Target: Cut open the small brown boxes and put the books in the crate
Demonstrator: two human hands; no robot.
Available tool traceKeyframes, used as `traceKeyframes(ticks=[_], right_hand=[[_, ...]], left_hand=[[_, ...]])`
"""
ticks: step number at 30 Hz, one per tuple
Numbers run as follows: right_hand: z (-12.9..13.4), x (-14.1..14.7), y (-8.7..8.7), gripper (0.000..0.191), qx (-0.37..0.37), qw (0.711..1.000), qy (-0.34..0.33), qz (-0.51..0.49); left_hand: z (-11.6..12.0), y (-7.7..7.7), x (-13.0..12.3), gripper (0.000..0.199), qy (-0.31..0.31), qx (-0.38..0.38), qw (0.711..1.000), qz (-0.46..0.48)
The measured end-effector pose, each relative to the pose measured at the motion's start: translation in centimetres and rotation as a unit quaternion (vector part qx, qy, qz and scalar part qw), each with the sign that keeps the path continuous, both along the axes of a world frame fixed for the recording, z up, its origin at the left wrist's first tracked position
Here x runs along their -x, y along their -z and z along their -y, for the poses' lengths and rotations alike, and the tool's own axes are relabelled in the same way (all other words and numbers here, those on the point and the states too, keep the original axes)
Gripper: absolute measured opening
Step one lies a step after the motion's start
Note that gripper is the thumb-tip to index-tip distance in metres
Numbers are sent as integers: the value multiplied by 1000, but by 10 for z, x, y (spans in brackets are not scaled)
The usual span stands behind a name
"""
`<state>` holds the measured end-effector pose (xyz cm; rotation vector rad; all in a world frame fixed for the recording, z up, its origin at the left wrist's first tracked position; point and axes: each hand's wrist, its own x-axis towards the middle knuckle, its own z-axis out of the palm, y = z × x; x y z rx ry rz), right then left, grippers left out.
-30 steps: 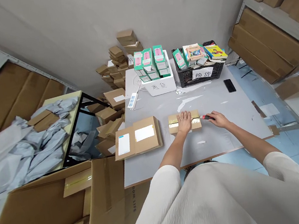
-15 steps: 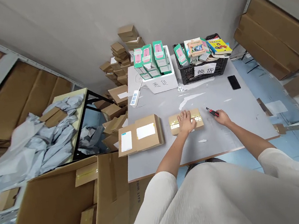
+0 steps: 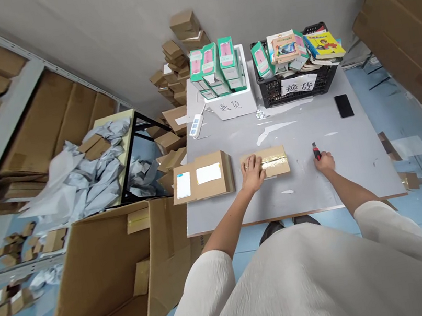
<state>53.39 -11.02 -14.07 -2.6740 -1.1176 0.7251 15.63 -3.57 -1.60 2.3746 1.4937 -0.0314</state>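
My left hand (image 3: 252, 174) grips the left end of a small cardboard box (image 3: 280, 167), its fingers over the top. Shiny clear tape runs along the box's upper face, and the box lies flat on the grey table (image 3: 304, 199). To the right, my right hand (image 3: 325, 162) is closed around a red and black box cutter (image 3: 316, 152), whose tip points away from me. The cutter is apart from the box, close to the tabletop. Left of my left hand lie larger cardboard parcels (image 3: 221, 185) with white labels.
At the table's back stand a white bin (image 3: 236, 109) of green-and-pink boxes and a black crate (image 3: 296, 93) of books. A phone (image 3: 344, 106) lies at right, a power strip (image 3: 196, 126) at left. A big open carton (image 3: 106, 279) stands on the floor at left.
My left hand has shifted from the middle of the small box to its left end. My right hand has moved away to the right with the box cutter. The view has turned slightly.
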Motion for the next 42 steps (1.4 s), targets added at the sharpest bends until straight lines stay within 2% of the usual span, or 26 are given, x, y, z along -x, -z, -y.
traceKeyframes(ticks=[4,8,11,13,15,19,22,27,31,33,36,39,42], right_hand=[[2,2,0,47,21,1000,-1,0],[-8,12,-18,51,-40,999,-28,6],[-25,32,-46,53,-137,982,-123,-42],[-37,51,-69,53,-198,955,-210,-68],[-48,73,-90,52,-226,924,-300,-67],[-66,108,-122,55,-195,888,-414,-29],[-76,121,-135,56,-150,883,-445,3],[-81,123,-150,46,-113,867,-485,27],[-78,122,-158,38,-119,862,-492,31],[-80,123,-161,36,-128,877,-463,25],[-90,127,-161,30,-151,914,-376,26],[-105,131,-156,23,-201,930,-306,36],[-119,133,-151,22,-261,920,-291,34]], left_hand=[[4,2,8,60,-9,-7,1000,6],[5,3,17,59,-20,-9,1000,16],[4,3,22,59,-33,-17,999,22],[3,3,26,62,-48,-25,998,25],[2,6,29,66,-70,-25,997,34],[-2,14,35,76,-119,-15,990,74],[-4,21,38,84,-136,5,984,113],[-8,27,40,92,-148,24,976,158],[-6,29,42,95,-142,16,972,186],[-5,30,43,96,-141,15,969,201],[-3,32,45,95,-138,16,964,227],[-3,34,47,83,-135,18,961,239],[-5,34,48,60,-115,22,970,215]])
